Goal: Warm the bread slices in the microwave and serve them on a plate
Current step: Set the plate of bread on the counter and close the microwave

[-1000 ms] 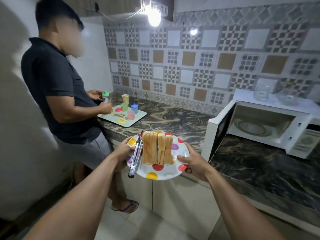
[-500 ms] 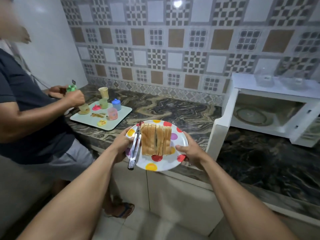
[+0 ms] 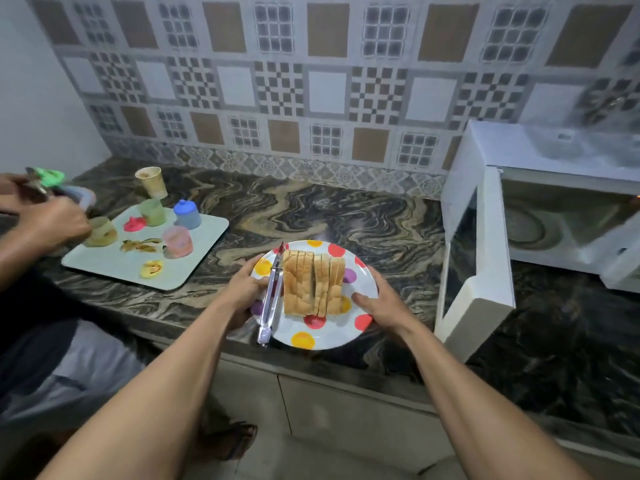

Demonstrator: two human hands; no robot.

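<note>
A white plate (image 3: 313, 337) printed with red, yellow, orange and purple dots sits at the centre, over the front edge of a dark marbled tabletop (image 3: 346, 209). I cannot tell whether it rests on the tabletop or is held just above it. On the plate a row of pale bread slices (image 3: 313, 285) stands on edge, packed together like a short loaf. The exact number is hard to make out. One pair of metal tongs (image 3: 270, 299) lies along the plate's left side, its handle end jutting past the rim.

Two hands grip the plate. The left hand (image 3: 244, 289) curls round the left rim, thumb beside the tongs. The right hand (image 3: 381, 303) holds the right rim, thumb on top.

Right of the plate stands one white microwave (image 3: 554, 216), its door (image 3: 474, 265) swung open. Its far side is cut off, and the things on top are a blur.

Left of the plate is a pale tray (image 3: 104, 265) with four small coloured cups. One paper cup (image 3: 151, 181) stands behind it. Another person's hands (image 3: 52, 223), partly cut off, work there.
</note>
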